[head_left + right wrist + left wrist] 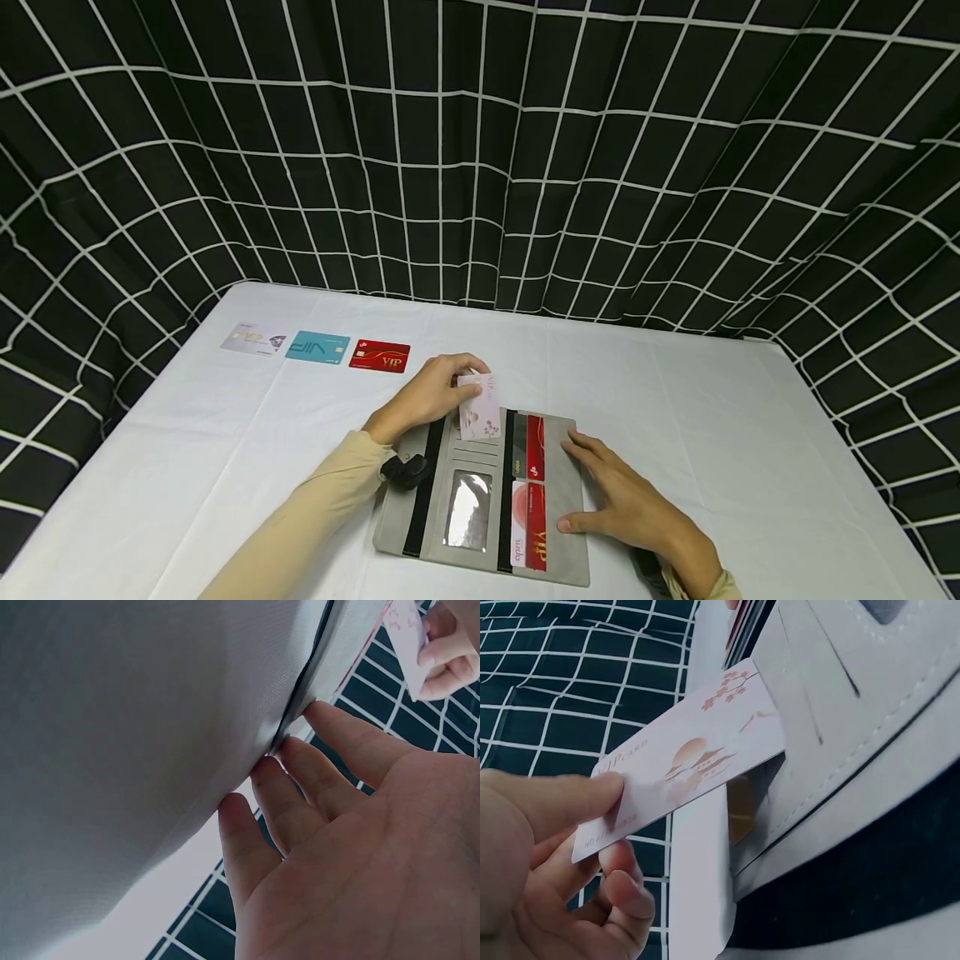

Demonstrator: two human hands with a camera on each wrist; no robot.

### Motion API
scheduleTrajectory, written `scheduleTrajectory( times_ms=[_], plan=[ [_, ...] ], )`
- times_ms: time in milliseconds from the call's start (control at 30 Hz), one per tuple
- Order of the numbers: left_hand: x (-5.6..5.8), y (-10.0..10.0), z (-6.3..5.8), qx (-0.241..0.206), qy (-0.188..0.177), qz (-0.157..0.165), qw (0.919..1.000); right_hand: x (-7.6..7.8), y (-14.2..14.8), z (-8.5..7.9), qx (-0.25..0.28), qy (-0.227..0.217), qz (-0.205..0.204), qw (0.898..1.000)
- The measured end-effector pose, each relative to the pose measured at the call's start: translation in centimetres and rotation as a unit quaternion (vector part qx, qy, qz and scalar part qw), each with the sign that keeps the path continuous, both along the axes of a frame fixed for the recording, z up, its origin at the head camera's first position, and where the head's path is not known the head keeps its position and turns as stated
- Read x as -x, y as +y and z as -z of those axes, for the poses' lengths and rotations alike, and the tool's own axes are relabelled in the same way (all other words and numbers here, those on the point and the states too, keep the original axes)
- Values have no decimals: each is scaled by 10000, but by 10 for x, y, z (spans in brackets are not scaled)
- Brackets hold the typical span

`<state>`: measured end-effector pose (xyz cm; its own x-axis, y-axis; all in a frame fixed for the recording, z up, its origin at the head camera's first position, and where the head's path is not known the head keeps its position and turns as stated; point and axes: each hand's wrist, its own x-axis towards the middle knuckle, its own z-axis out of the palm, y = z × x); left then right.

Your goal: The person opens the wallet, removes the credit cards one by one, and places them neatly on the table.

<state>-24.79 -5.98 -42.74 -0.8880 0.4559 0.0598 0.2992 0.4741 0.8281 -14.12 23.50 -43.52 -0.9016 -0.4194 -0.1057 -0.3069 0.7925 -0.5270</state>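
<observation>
An open grey wallet [562,542] lies on the table with black strips and a clear window [468,510]. My left hand [435,387] pinches a pale pink VIP card [482,417] between thumb and fingers over the wallet's upper middle. In the left wrist view, the far end of that pink card [697,754] meets the opening of a grey pocket [825,735]. My right hand [630,504] touches the wallet's right edge, its fingertips [238,806] resting along it. Several cards, including a red VIP card [537,529], sit in the right-hand slots.
Left of the wallet's top, a silver card [253,339], a teal card [318,347] and a red card [379,356] lie in a row on the white table [675,408]. A black curtain [480,167] with white grid lines hangs behind.
</observation>
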Motion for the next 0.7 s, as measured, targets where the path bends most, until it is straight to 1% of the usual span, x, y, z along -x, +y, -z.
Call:
scheduleTrajectory(
  times_ms=[133, 333, 467, 700],
  plan=[
    [-2, -4, -3, 177, 16, 96, 9998, -1, 1, 0, 1, 46, -9, 10000],
    [-4, -8, -9, 401, 42, 130, 9991, 0, 0, -1, 27, -59, 24, 10000],
    [-4, -10, -11, 337, -19, 177, 9993, 0, 0, -1, 30, -66, 21, 10000],
    [-7, -15, -13, 16, -18, 144, 9999, 0, 1, -1, 40, -49, 9, 10000]
  ],
)
